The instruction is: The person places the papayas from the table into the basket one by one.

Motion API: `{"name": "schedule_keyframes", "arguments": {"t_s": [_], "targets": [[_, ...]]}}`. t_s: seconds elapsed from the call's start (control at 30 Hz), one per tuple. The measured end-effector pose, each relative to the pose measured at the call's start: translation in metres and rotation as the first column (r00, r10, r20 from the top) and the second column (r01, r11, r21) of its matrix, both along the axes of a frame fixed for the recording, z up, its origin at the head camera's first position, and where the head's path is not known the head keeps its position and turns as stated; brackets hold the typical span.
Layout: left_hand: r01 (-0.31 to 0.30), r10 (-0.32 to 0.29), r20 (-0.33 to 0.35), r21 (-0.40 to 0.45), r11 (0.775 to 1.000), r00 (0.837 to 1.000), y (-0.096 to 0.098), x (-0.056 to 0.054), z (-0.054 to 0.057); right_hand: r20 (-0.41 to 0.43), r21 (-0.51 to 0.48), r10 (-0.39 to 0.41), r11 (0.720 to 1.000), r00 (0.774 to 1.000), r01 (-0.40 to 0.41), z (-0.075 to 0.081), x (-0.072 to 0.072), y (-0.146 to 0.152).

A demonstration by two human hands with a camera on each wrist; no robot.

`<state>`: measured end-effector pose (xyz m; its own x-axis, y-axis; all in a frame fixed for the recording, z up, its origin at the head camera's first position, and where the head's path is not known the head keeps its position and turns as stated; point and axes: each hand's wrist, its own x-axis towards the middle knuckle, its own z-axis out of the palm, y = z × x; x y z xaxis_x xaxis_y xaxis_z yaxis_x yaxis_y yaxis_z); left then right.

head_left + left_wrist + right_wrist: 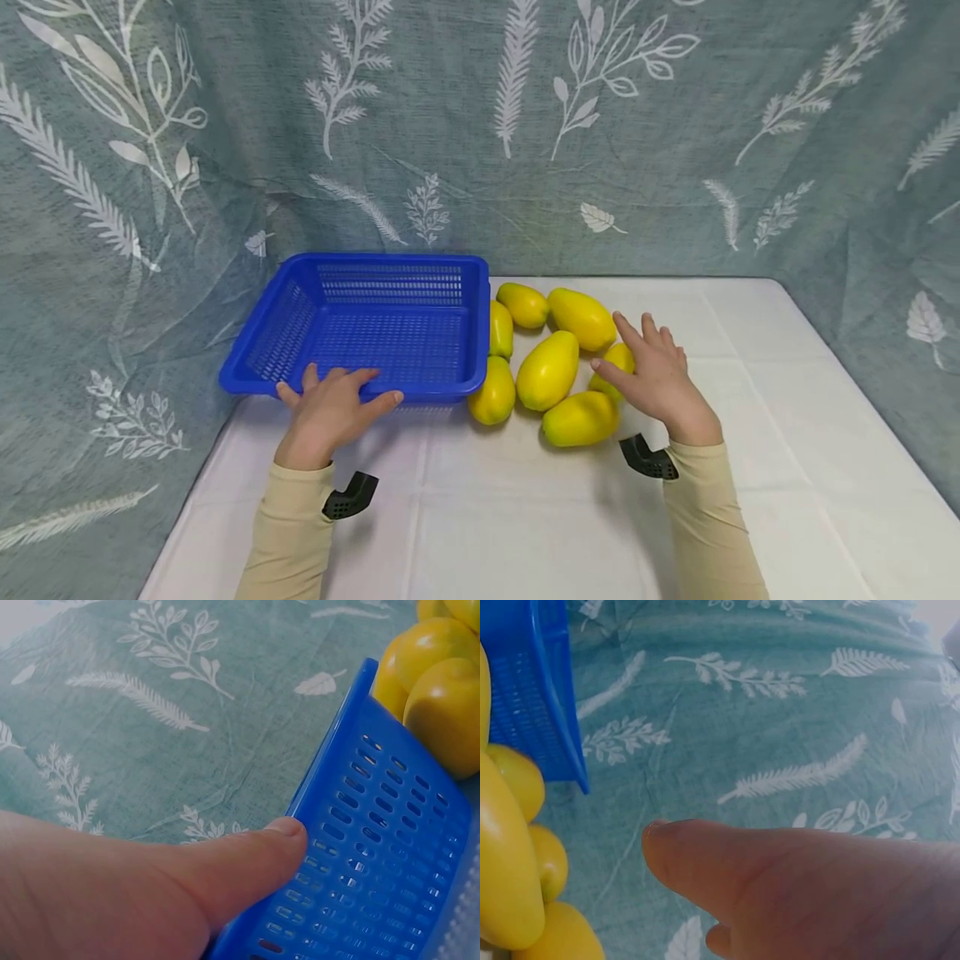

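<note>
My left hand rests at the near rim of a blue plastic basket, its fingers spread loosely over the edge. In the left wrist view, the thumb lies along the basket's perforated outer wall. To the basket's right, several yellow mango-like fruits lie close together. Above the right side of this group is my right hand, fingers spread and holding nothing. It partly covers one yellow fruit; whether it touches that fruit I cannot tell. No fruit shows inside the basket.
A white cloth covers the table. Behind and along the sides hangs a grey-green curtain with white leaf prints. Two fruits sit right against the basket's right side, partly hidden by it.
</note>
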<state>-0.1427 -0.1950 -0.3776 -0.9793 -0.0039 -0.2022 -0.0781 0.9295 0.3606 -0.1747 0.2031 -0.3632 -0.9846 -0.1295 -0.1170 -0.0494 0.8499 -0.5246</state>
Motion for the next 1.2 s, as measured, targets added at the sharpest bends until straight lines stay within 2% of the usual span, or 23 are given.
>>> {"name": "schedule_keyframes", "arguments": {"t_s": [0.3, 0.43, 0.8, 1.07, 1.2], "targets": [[0.003, -0.003, -0.014, -0.008, 1.000, 1.000, -0.001, 0.002, 0.000, 0.002, -0.001, 0.003, 1.000, 1.000, -0.003, 0.002, -0.001, 0.000], [0.003, -0.003, -0.015, -0.010, 1.000, 1.000, -0.004, 0.002, 0.000, 0.021, -0.020, -0.001, 1.000, 1.000, 0.002, 0.001, -0.005, 0.001], [0.009, -0.009, -0.016, -0.021, 1.000, 1.000, -0.007, 0.004, -0.001, 0.139, -0.107, -0.088, 0.989, 0.986, 0.103, -0.038, -0.036, 0.019], [0.019, -0.020, -0.024, -0.021, 1.000, 1.000, -0.003, 0.001, 0.000, 0.161, -0.111, -0.148, 0.980, 0.976, 0.167, -0.054, -0.043, 0.025], [0.026, -0.026, -0.021, -0.022, 0.999, 0.999, -0.001, -0.001, 0.001, 0.177, -0.164, -0.172, 0.966, 0.969, 0.201, -0.056, -0.042, 0.028]]}}
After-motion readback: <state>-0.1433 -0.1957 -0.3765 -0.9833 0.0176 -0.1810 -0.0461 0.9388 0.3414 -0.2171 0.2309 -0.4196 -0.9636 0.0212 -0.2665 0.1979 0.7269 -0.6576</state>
